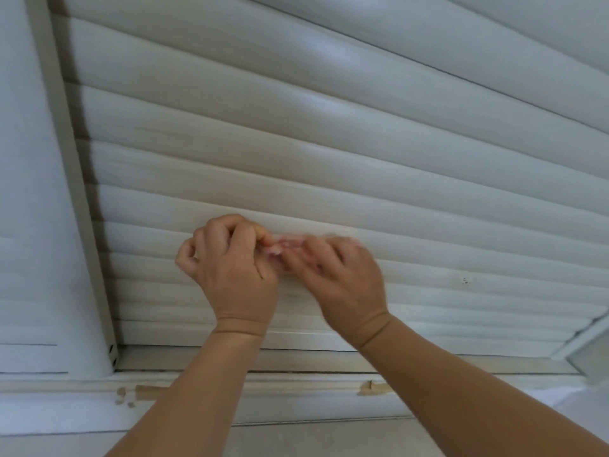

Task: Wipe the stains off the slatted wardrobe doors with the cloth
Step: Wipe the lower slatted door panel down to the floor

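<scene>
- The door fills the view — pale slats running across, seen from close below, with a frame post at its left edge, well left of the fingers.
- A bottom rail lies below both wrists; chipped patches are seen on the ledge under it.
- The left hand is held just in front of the lower slats, its fingers curled narrow, thumb and forefinger pinched on the cloth.
- The right hand is blurred; its fingers reach to the same cloth, but whether they grip it or only touch it cannot be told.
- The cloth — a small pinkish wad — is found between the two sets of fingertips, close against a slat; whether it touches the slat cannot be told.
- A cluster of dark specks is seen on a slat well right of the right fingers.
- The step in hand is judged to be readying the cloth, bunching or refolding it, rather than wiping.
- The next move would call for the cloth to be pressed flat to a slat and drawn along it, with the specks as a likely target.
- The rounded slats may need the cloth worked into the grooves between them.
</scene>
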`<state>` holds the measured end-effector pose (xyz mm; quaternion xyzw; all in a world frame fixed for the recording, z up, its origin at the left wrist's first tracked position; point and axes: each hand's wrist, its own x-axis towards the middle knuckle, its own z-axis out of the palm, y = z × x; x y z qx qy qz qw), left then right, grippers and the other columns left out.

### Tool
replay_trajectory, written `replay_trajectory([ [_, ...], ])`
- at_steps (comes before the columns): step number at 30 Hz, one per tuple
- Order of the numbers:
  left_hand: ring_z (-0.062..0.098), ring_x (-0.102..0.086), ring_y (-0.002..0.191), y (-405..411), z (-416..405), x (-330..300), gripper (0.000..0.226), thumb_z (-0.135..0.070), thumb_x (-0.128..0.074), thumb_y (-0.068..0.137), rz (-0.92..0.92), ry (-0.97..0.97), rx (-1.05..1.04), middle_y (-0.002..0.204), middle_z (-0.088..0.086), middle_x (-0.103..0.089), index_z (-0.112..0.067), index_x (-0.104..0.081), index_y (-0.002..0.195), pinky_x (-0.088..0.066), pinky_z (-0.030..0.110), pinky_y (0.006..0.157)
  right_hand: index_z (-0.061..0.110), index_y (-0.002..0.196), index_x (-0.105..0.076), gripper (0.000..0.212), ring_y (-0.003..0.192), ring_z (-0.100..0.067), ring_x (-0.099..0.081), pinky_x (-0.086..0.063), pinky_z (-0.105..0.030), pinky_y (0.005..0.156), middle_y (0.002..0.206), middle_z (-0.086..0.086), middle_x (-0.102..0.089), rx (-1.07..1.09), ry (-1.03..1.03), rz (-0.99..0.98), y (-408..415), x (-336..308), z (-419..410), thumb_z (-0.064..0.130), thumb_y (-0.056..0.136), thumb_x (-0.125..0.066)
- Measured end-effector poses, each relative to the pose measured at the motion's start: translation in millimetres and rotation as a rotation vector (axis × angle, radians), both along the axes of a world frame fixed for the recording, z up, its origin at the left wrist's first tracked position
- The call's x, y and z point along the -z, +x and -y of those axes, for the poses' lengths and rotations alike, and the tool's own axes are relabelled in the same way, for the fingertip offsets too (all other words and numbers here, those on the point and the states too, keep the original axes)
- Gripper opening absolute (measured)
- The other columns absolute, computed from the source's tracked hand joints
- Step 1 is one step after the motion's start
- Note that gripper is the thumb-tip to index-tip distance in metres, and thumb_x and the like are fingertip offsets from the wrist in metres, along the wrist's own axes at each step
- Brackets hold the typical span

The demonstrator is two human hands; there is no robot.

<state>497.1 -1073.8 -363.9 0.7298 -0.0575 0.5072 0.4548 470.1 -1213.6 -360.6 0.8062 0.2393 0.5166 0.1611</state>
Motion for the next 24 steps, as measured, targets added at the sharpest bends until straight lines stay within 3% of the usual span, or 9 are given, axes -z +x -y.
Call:
replay_trajectory([
  [5, 0.019, -0.045, 0.085, -0.4, -0.9, 3.1, 0.019, -0.004, -0.042, 0.064, 0.014, 0.023, 0.008, 0.085, 0.006, -0.057, -0.015, -0.058, 0.065, -0.017, 0.027, 0.080, 0.024, 0.119, -0.063, 0.038, 0.089, -0.024, -0.052, -0.045, -0.037, 0.067, 0.107, -0.002, -0.058, 0.055, -0.046, -0.037, -7.4, 5.9, 13.4, 0.010, 0.093, -0.038],
  [9, 0.019, -0.046, 0.085, 1.1, -3.2, 7.8, 0.023, 0.003, -0.042, 0.062, 0.023, 0.060, 0.006, 0.086, 0.004, -0.059, -0.014, -0.058, 0.067, -0.017, 0.027, 0.080, 0.025, 0.124, -0.050, 0.052, 0.093, -0.027, -0.047, -0.052, -0.036, 0.063, 0.117, -0.003, -0.046, 0.159, -0.019, -0.074, -31.8, 11.0, 77.1, 0.002, 0.078, -0.057],
  [12, 0.018, -0.046, 0.084, 1.6, -3.9, 10.6, 0.024, 0.005, -0.043, 0.063, 0.040, 0.080, 0.006, 0.086, 0.005, -0.060, -0.013, -0.058, 0.067, -0.018, 0.028, 0.081, 0.023, 0.121, -0.050, 0.075, 0.092, -0.030, -0.045, -0.053, -0.035, 0.059, 0.115, -0.007, -0.045, 0.292, 0.057, -0.134, -51.9, 11.3, 107.8, -0.009, 0.058, -0.077],
  [14, 0.018, -0.047, 0.083, 2.4, -5.5, 12.0, 0.024, 0.006, -0.043, 0.063, 0.058, 0.091, 0.007, 0.085, 0.004, -0.061, -0.012, -0.058, 0.067, -0.020, 0.029, 0.083, 0.021, 0.117, -0.051, 0.079, 0.091, -0.030, -0.044, -0.052, -0.035, 0.058, 0.112, -0.008, -0.046, 0.327, 0.110, -0.127, -55.3, 13.4, 109.7, -0.011, 0.052, -0.082],
  [20, 0.017, -0.048, 0.082, 7.0, -11.3, 12.0, 0.027, 0.008, -0.042, 0.062, 0.091, 0.121, 0.010, 0.085, 0.005, -0.061, -0.012, -0.058, 0.070, -0.018, 0.023, 0.089, 0.023, 0.119, -0.052, 0.045, 0.090, -0.028, -0.048, -0.051, -0.038, 0.062, 0.113, -0.006, -0.045, 0.160, 0.086, -0.026, -25.7, 22.4, 70.7, 0.000, 0.081, -0.058],
  [24, 0.015, -0.053, 0.084, 9.2, -18.6, 9.9, 0.024, 0.005, -0.041, 0.065, 0.130, 0.177, 0.016, 0.088, 0.005, -0.065, -0.011, -0.058, 0.071, -0.021, 0.029, 0.085, 0.026, 0.118, -0.056, 0.037, 0.088, -0.025, -0.049, -0.043, -0.036, 0.063, 0.112, -0.004, -0.051, 0.071, 0.062, 0.033, -1.4, 25.2, 14.7, 0.008, 0.087, -0.051],
])
